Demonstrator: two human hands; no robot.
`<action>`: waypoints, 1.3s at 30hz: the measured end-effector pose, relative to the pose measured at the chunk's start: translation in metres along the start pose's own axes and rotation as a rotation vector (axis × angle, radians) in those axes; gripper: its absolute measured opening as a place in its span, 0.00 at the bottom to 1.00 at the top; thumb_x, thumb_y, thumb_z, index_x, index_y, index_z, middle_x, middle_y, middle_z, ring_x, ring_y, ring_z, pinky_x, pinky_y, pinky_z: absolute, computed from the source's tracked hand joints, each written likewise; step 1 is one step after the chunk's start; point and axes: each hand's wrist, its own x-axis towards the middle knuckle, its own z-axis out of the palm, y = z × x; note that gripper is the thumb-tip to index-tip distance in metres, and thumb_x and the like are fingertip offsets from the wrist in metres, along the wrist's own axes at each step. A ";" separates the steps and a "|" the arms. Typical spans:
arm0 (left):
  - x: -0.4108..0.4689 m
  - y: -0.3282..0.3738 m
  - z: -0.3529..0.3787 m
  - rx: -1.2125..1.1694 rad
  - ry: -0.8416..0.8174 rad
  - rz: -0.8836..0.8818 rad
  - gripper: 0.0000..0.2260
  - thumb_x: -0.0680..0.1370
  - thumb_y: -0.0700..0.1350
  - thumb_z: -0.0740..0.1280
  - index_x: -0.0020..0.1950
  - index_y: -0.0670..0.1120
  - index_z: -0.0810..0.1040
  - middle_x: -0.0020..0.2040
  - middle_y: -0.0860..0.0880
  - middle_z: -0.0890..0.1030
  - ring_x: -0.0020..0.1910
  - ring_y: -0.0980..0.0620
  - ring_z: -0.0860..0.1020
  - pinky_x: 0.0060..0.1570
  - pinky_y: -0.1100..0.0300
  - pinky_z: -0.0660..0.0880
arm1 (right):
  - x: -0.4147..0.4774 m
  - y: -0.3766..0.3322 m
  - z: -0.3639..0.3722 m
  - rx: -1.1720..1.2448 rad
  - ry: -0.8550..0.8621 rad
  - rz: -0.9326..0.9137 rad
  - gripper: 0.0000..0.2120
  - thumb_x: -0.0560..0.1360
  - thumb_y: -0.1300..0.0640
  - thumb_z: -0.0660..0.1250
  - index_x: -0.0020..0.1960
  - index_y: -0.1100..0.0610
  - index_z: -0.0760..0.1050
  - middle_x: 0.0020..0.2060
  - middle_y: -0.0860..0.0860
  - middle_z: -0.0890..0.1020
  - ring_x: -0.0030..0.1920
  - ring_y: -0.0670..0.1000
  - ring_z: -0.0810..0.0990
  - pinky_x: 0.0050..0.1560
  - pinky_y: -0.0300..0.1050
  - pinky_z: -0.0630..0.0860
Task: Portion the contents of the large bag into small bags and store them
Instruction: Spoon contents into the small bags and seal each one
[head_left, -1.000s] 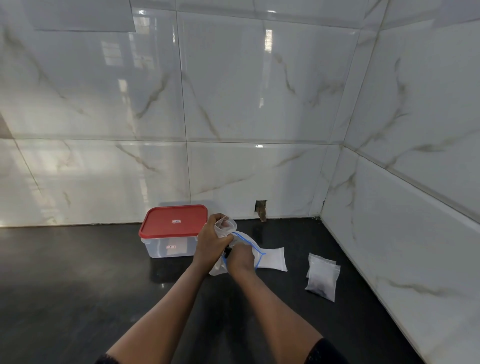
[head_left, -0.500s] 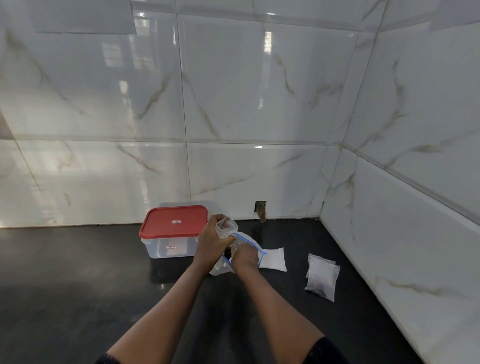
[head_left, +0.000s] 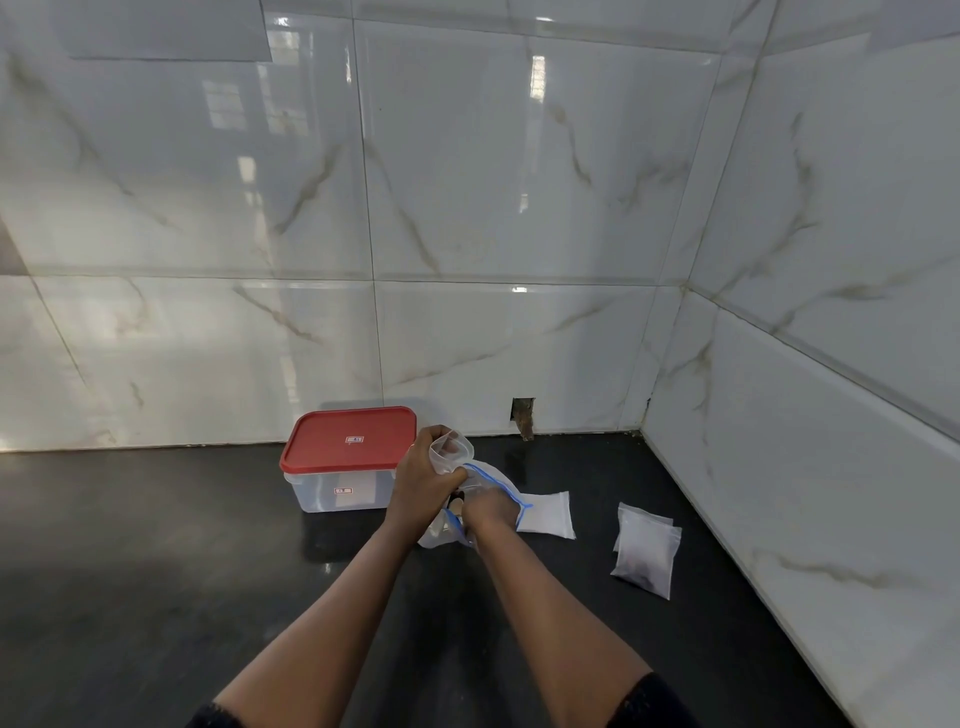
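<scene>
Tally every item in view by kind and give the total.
Box: 1
Large bag: 1
Small bags: 4 (one held, one flat, apparently two stacked)
Total: 6

Soft, even light fills the corner. Glossy wall tiles (head_left: 467, 182) carry bright window reflections at far left and centre; the dark counter (head_left: 130, 571) shows a dull sheen at left. Wide-angle distortion bows tile lines near the edges. Focus is sharp.

Small bag (head_left: 448, 451) above blue-zipped large bag (head_left: 488, 480)
</scene>
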 end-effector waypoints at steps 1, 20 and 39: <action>0.000 0.000 0.000 -0.002 -0.001 0.001 0.21 0.69 0.36 0.71 0.60 0.43 0.71 0.52 0.50 0.76 0.51 0.51 0.75 0.50 0.64 0.70 | -0.003 -0.003 0.000 -0.025 -0.010 0.026 0.10 0.81 0.60 0.57 0.60 0.57 0.72 0.61 0.59 0.76 0.60 0.56 0.77 0.49 0.44 0.75; 0.003 -0.002 -0.013 0.058 -0.063 0.071 0.20 0.68 0.38 0.73 0.57 0.47 0.72 0.51 0.51 0.77 0.51 0.53 0.75 0.47 0.70 0.69 | 0.002 -0.012 0.016 -0.160 -0.089 0.043 0.17 0.70 0.52 0.72 0.52 0.62 0.73 0.48 0.58 0.81 0.47 0.54 0.82 0.50 0.49 0.82; -0.003 0.001 0.004 0.055 0.018 0.014 0.21 0.68 0.39 0.74 0.58 0.46 0.72 0.51 0.52 0.76 0.51 0.50 0.75 0.53 0.54 0.74 | 0.000 -0.012 -0.020 -0.547 0.155 -0.273 0.17 0.77 0.62 0.65 0.65 0.60 0.70 0.62 0.57 0.74 0.59 0.54 0.78 0.56 0.45 0.78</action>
